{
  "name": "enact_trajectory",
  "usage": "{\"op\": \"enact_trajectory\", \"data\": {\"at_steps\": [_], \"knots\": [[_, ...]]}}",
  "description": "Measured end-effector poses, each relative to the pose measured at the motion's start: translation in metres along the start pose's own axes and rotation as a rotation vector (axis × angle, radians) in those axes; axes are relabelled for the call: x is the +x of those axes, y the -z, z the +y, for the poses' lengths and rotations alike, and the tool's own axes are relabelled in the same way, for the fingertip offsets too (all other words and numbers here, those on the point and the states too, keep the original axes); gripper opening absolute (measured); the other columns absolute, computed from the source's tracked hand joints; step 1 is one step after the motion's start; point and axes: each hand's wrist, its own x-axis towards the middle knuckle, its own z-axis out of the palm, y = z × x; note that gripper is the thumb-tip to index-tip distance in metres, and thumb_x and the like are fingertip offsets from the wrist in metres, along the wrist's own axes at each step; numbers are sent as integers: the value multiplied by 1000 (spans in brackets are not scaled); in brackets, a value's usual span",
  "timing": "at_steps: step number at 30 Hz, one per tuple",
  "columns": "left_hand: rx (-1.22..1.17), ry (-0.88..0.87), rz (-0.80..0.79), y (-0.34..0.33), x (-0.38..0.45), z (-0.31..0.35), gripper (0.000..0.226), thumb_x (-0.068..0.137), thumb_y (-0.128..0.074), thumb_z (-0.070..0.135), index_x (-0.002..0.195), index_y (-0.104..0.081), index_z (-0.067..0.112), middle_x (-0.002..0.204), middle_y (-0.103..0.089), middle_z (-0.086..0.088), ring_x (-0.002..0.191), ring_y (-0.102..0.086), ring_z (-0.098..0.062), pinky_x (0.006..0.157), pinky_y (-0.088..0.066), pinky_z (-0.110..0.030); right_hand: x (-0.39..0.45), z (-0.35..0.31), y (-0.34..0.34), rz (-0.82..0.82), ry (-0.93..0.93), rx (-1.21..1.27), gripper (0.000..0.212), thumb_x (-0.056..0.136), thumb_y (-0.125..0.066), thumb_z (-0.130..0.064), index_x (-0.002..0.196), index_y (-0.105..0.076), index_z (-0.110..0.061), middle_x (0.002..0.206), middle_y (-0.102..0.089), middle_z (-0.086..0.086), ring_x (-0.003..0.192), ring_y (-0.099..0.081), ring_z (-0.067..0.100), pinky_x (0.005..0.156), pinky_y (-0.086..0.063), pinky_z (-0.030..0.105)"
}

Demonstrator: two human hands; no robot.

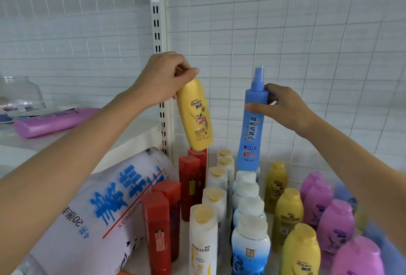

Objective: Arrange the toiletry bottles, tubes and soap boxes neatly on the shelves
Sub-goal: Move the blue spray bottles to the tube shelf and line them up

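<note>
A white wire-grid wall [285, 33] stands behind a white shelf [283, 183] full of bottles set in rows — red bottles [189, 178], white Pantene bottles [203, 237], white-and-blue bottles [250, 244], yellow ones [287, 215] and pink ones [336, 224]. A big white pack with blue letters [105, 208] leans at the left. On the next shelf over, a purple bottle [55, 122] lies on its side.

The left hand [160, 79] holds a yellow Rejoice shampoo bottle [195, 116] up in the air, above the back of the red row. The fingers curl round its top end, and the thumb presses on the cap. The rest of the bottle hangs below the hand, tipped a little.

The right hand [285, 107] holds a tall blue spray bottle [252, 125] upright, just over the back of the white-and-blue row. The thumb is on the front, and the fingers wrap round the back, high up near the neck. The thin nozzle sticks up above the hand.

Both bottles look like smooth, hard plastic, so I think they could slip. They are likely not very heavy. The spray bottle is tall and thin, so it may tip over easily — hold the body, not the nozzle. The yellow one is wide, so a grip round its middle would feel safer.
</note>
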Motion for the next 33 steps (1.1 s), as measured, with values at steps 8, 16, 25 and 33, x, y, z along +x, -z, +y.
{"op": "enact_trajectory", "data": {"at_steps": [8,16,25,33], "knots": [[-73,-103,-42,-75,17,41,28,91,-55,31,97,-64,6,96,-55,-7,64,-50,-7,53,-44,-16,-33,17,55,88,-41,-56,20,79,-70,-27,87,-56,-15,73,-53,-10,66,-49,4,53,-37,0],[-49,-197,-369,-171,15,85,30,92,-51,35,106,-64,11,95,-50,1,90,-53,-18,79,-42,-28,-70,45,104,161,-110,-139,26,78,-71,-30,92,-58,-12,75,-55,-8,71,-51,12,61,-40,13],[93,-187,-805,-256,-16,106,24,90,-55,32,100,-62,11,93,-50,1,89,-50,-17,75,-37,-26,-97,80,132,115,-138,-177,29,75,-72,-33,92,-60,-13,86,-63,1,79,-57,17,69,-44,22],[178,-143,-976,-280,-30,109,22,88,-59,28,99,-64,10,98,-60,-2,93,-56,-18,79,-42,-27,-109,98,144,73,-163,-57,29,74,-73,-32,91,-60,-13,73,-57,-9,60,-52,5,67,-47,23]]}}
